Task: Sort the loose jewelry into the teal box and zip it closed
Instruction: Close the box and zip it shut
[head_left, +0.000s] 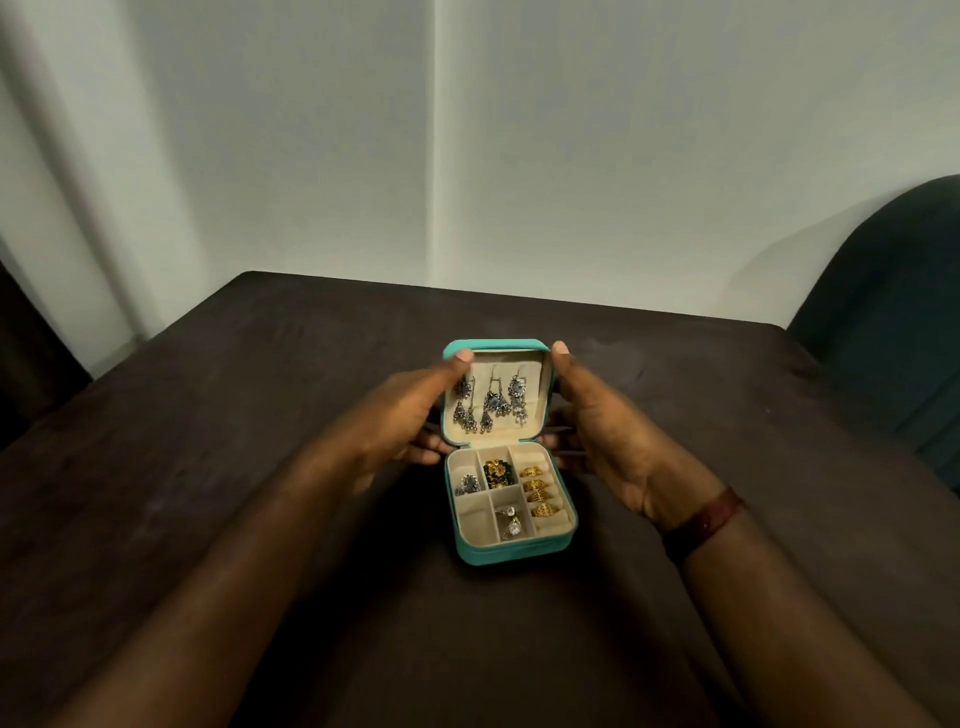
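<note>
The teal box (511, 552) sits open on the dark table, its lid (496, 345) standing upright. Silver dangling earrings (491, 400) hang inside the lid. In the base's cream compartments lie several gold rings (540, 491), a green and gold piece (497, 472), a silver piece (467, 484) and clear stone earrings (510, 522). My left hand (402, 415) grips the lid's left side, thumb on its upper corner. On the lid's right side my right hand (597, 431) grips it the same way, thumb at the top corner.
The dark brown table (260, 441) spreads around the box, with its far edge against a pale wall. A dark teal chair back (893, 312) stands at the right. A dark red band (701, 522) circles my right wrist.
</note>
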